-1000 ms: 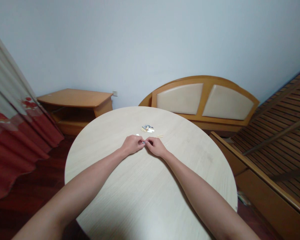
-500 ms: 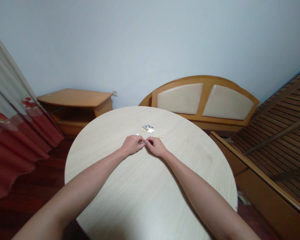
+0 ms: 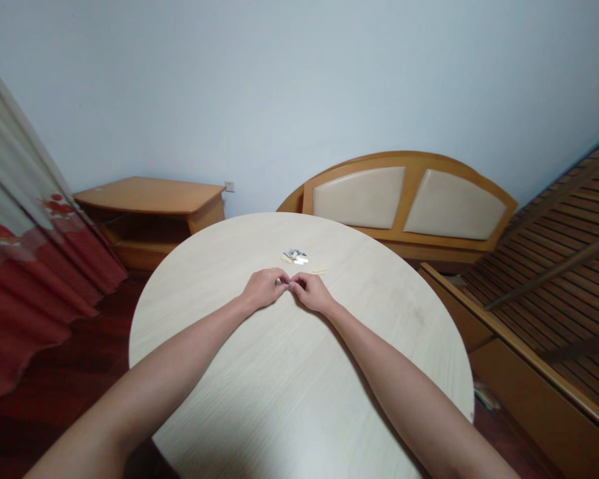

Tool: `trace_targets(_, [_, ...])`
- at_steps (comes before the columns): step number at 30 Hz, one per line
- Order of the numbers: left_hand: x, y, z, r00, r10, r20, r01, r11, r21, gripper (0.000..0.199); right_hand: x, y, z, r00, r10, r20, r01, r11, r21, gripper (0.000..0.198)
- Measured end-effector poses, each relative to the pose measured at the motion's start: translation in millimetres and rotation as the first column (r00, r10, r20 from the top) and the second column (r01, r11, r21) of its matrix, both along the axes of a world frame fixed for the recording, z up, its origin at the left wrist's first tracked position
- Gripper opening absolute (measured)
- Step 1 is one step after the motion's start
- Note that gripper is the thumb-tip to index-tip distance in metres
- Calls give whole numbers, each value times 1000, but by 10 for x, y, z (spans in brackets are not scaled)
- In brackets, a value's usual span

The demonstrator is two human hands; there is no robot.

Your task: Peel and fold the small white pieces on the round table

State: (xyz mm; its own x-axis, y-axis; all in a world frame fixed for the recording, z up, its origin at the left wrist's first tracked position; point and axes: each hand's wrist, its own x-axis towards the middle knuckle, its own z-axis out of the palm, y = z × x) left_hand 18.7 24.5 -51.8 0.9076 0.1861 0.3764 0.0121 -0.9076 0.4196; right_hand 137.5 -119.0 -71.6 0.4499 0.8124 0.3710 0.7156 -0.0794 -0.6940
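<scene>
My left hand (image 3: 266, 287) and my right hand (image 3: 311, 291) meet above the round table, fingertips almost touching. Both are closed in a pinch around one tiny greyish piece (image 3: 287, 283); most of it is hidden by the fingers, and its kind is too small to make out. Just beyond the hands lies a small heap of loose pieces (image 3: 294, 255), grey, white and tan, which look like little building-block parts. A few thin tan strips (image 3: 319, 271) rest flat on the table right of the heap, near my right hand.
The pale round table (image 3: 259, 386) spreads under both forearms. Behind it stand a wooden cabinet (image 3: 152, 194) at left and a padded headboard (image 3: 359, 196) at right. A red and white curtain (image 3: 44, 286) hangs far left; a slatted bed frame (image 3: 559, 266) fills the right.
My left hand has shifted very slightly at the fingers. The small white bit seen beyond it before no longer shows. My right hand, the heap and the strips look the same.
</scene>
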Motion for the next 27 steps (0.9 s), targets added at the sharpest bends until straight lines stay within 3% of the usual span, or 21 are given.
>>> trace_targets(27, [-2,22,6,999,-26,-24,26,1000,7,28,14,4,-32,1000,-15,-12,16,999,46,9])
